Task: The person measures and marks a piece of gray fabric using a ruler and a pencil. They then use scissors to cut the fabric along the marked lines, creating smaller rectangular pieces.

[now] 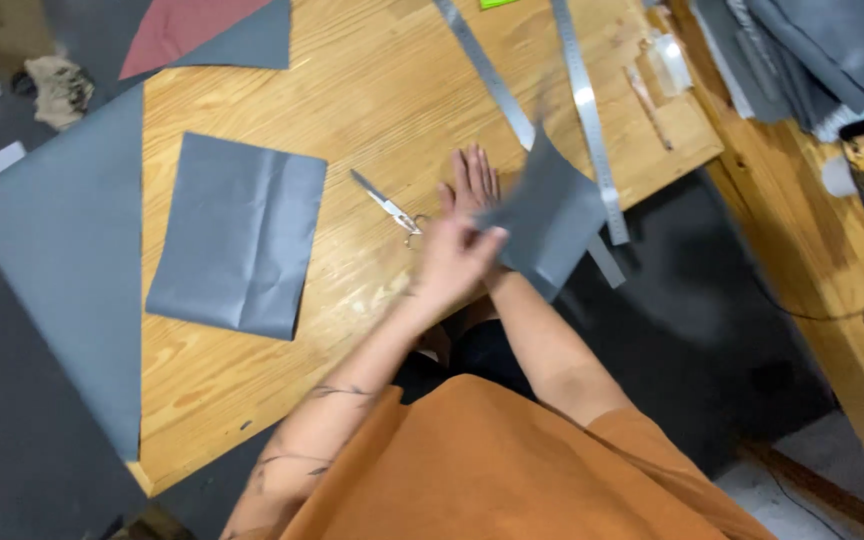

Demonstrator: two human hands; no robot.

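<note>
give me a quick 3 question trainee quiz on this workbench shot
1. True or false: the scissors lie closed on the wooden table, left of the hands.
2. What does the left hand hold? A) a steel ruler B) a small grey sheet C) a phone
3. Fill in: the right hand rests flat on the ____.

Key
1. True.
2. B: it pinches the small grey sheet, which is blurred. The two steel rulers lie untouched beyond it.
3. Table.
</note>
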